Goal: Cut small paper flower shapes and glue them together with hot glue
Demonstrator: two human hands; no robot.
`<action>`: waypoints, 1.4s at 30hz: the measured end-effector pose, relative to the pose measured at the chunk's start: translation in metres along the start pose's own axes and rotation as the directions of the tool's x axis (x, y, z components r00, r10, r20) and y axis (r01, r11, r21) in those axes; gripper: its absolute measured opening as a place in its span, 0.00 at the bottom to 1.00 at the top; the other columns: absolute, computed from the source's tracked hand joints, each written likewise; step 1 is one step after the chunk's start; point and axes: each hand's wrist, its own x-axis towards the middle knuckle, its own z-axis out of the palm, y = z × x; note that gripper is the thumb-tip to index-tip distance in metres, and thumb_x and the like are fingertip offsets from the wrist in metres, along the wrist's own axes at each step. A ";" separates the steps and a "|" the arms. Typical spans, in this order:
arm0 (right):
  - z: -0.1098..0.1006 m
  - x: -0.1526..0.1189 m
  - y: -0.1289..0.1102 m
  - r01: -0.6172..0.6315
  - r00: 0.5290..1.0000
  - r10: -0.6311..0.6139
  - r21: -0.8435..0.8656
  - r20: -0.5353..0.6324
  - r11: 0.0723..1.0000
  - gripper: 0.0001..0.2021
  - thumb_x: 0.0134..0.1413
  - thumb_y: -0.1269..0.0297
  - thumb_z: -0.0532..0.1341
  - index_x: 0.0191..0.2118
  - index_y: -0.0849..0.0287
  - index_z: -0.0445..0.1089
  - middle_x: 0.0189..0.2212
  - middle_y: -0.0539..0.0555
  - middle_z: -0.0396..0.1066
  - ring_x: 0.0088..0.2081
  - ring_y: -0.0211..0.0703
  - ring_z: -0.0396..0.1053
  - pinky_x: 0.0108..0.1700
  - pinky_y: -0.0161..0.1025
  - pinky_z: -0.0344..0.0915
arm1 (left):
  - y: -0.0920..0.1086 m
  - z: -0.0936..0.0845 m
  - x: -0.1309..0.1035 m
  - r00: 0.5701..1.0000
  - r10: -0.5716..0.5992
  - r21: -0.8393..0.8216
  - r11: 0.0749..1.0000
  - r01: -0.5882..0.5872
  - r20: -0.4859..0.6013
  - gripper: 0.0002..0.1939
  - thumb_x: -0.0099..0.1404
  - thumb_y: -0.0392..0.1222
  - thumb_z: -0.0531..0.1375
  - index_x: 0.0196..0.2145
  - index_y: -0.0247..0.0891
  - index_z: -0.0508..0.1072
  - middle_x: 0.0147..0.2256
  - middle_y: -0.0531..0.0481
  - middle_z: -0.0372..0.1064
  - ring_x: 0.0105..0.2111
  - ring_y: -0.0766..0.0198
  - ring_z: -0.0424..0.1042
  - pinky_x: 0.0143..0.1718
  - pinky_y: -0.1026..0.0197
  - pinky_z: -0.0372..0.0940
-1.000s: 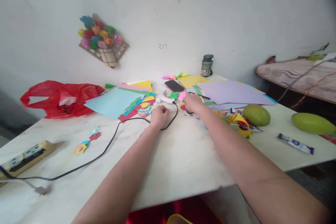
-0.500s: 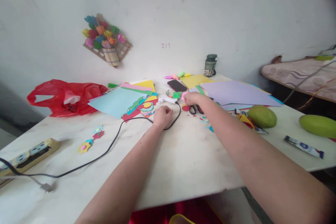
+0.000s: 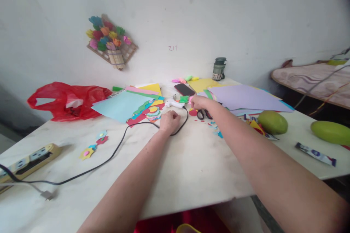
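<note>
My left hand rests on the table, its fingers curled in. What it holds, if anything, is hidden. Just beyond it lies a white glue gun with a black cord. My right hand reaches further, its fingers bent downward and drawn together beside a small green piece and a pink one. Whether it grips the pink piece is unclear. Black-handled scissors lie just below that hand, near a red paper disc. Layered paper cut-outs sit to the left of the glue gun.
Coloured sheets and lilac paper flank the hands. A phone and bottle are behind. A red bag, power strip and paper flowers stand left; green fruits and a tube right.
Both hands stay almost in place, with the same finger shapes. The view has shifted only slightly; nothing on the table has visibly moved.
</note>
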 end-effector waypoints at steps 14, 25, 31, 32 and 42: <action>0.003 -0.018 -0.012 -0.043 0.927 0.201 0.441 -0.317 0.896 0.06 0.50 0.68 0.60 0.33 0.58 0.75 0.29 0.52 0.76 0.30 0.39 0.72 0.31 0.33 0.64 | 0.001 -0.003 0.001 0.997 -0.077 -0.206 0.976 0.071 -0.022 0.11 0.58 0.45 0.55 0.25 0.36 0.72 0.25 0.48 0.71 0.31 0.60 0.70 0.33 0.61 0.61; 0.008 -0.041 -0.029 0.113 0.979 0.056 0.752 -0.195 0.649 0.06 0.53 0.66 0.58 0.33 0.63 0.70 0.24 0.52 0.73 0.19 0.31 0.61 0.23 0.29 0.59 | -0.002 -0.008 0.003 0.987 -0.138 -0.867 0.480 0.136 0.078 0.18 0.49 0.51 0.66 0.29 0.33 0.68 0.26 0.45 0.73 0.27 0.62 0.74 0.32 0.61 0.67; -0.016 -0.046 0.005 -0.295 0.920 0.307 0.082 -0.242 0.952 0.10 0.52 0.63 0.58 0.35 0.61 0.75 0.36 0.61 0.75 0.41 0.49 0.71 0.37 0.37 0.64 | 0.000 -0.011 0.001 0.985 -0.127 -0.902 0.402 0.158 0.115 0.18 0.49 0.45 0.66 0.30 0.35 0.62 0.27 0.47 0.73 0.29 0.56 0.77 0.35 0.56 0.70; -0.018 -0.047 0.007 -0.320 0.931 0.318 0.020 -0.178 0.947 0.10 0.50 0.65 0.59 0.37 0.61 0.75 0.36 0.63 0.74 0.42 0.51 0.70 0.38 0.38 0.64 | 0.000 -0.011 0.001 0.984 -0.131 -0.906 0.391 0.163 0.121 0.18 0.49 0.44 0.66 0.30 0.36 0.62 0.26 0.47 0.73 0.29 0.55 0.77 0.35 0.55 0.70; -0.010 -0.049 -0.005 -0.291 0.945 0.315 -0.223 0.082 0.930 0.19 0.41 0.65 0.63 0.44 0.63 0.73 0.41 0.64 0.73 0.44 0.54 0.70 0.40 0.43 0.65 | -0.004 -0.011 0.001 0.985 -0.104 -0.941 0.297 0.161 0.136 0.20 0.48 0.41 0.66 0.32 0.38 0.59 0.25 0.51 0.73 0.31 0.53 0.77 0.39 0.51 0.70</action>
